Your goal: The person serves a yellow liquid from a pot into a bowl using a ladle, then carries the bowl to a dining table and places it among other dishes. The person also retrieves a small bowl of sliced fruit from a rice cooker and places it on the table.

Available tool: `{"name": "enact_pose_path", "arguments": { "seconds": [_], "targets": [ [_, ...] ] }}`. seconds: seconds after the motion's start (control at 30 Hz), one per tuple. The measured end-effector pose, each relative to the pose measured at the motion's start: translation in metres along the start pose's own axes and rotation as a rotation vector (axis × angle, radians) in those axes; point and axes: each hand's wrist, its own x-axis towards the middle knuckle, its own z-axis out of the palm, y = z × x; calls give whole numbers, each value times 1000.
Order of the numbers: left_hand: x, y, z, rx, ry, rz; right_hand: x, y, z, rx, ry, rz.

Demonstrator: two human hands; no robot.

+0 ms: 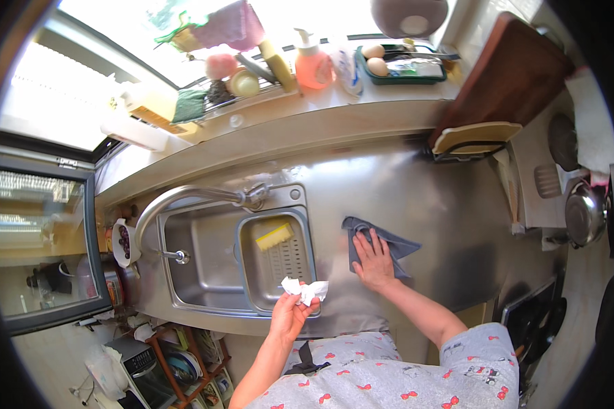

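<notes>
My left hand (pixel 290 317) is closed on a crumpled white tissue (pixel 306 291), held up by the near edge of the drain basket. My right hand (pixel 374 262) lies flat with its fingers stretched out, pressing on a dark grey-blue cloth (pixel 404 247). That cloth is spread, with folds, on the stainless steel counter (pixel 450 225) to the right of the sink. Inside the grey-rimmed drain basket (pixel 309 235) rests a yellow and white sponge (pixel 275 236). The basket sits in the right part of the steel sink (pixel 205 279).
A curved faucet (pixel 184 193) arches over the sink's left side. Along the sill stand a pink soap bottle (pixel 314 65) and a green tray (pixel 409 76) with eggs. Cutting boards (pixel 501 75) lean at the back right. An open window pane (pixel 41 245) juts in at left.
</notes>
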Motion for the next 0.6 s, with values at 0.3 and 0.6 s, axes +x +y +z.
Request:
{"name": "enact_pose_path", "arguments": {
  "seconds": [0.3,0.6],
  "targets": [
    [-26,7,-35,-108,81,93,194,43,4,-107,311,175],
    [-26,11,-39,-90,-13,78,2,-46,36,157,41,-585]
  ]
}}
